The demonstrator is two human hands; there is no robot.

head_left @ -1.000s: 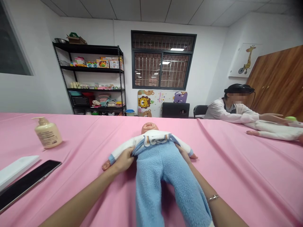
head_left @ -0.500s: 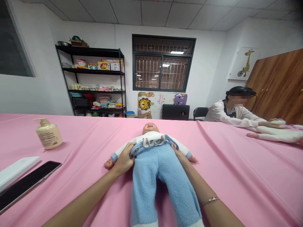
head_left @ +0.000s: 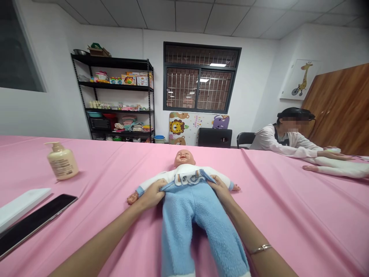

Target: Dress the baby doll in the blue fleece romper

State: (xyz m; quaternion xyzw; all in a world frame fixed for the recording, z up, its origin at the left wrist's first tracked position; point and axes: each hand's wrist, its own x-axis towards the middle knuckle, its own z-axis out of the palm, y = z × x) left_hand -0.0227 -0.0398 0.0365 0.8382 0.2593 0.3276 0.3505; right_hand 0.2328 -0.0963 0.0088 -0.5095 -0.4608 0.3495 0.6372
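Observation:
A baby doll lies on its back on the pink tablecloth, head toward the far edge and arms spread. It wears a white top with blue cuffs and fuzzy light-blue trousers. Across its waist runs a white and blue patterned band. My left hand pinches the band's edge at the left side of the waist. On the opposite side, my right hand grips the other edge, its fingers closed on the cloth. The band stretches between both hands.
A cream pump bottle stands at the left, with a black phone and a white flat object nearer me. At the right, a person sits by another doll. Black shelves stand behind.
The band has been drawn down toward the trousers and pulled tauter between my hands. More of the white top and the doll's face shows. The view has shifted slightly.

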